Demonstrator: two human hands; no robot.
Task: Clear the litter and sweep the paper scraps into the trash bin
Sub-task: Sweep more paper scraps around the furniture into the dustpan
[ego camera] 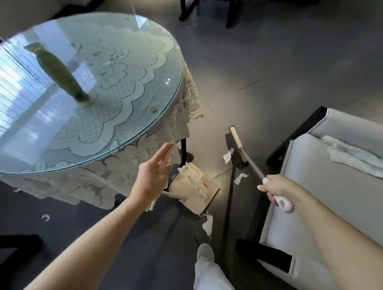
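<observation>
My right hand [274, 189] is shut on the white grip of a broom [247, 158], whose metal shaft runs up-left to a narrow head resting on the dark floor. A beige dustpan [208, 193] lies on the floor below the table edge, holding a heap of crumpled white paper [192, 182]. My left hand [155, 171] hovers open above the dustpan's left side, fingers spread, holding nothing. Loose paper scraps lie on the floor: one beside the broom head [228, 156], one under the shaft [240, 178], one by my foot [208, 223]. No trash bin is in view.
A round glass-topped table [100, 97] with a lace cloth fills the left, a green vase [55, 70] on it. A grey upholstered chair [320, 190] stands at right with a white cloth [359, 158] on its seat. Another small scrap [46, 217] lies at lower left. Dark chair legs [187, 6] stand at the top.
</observation>
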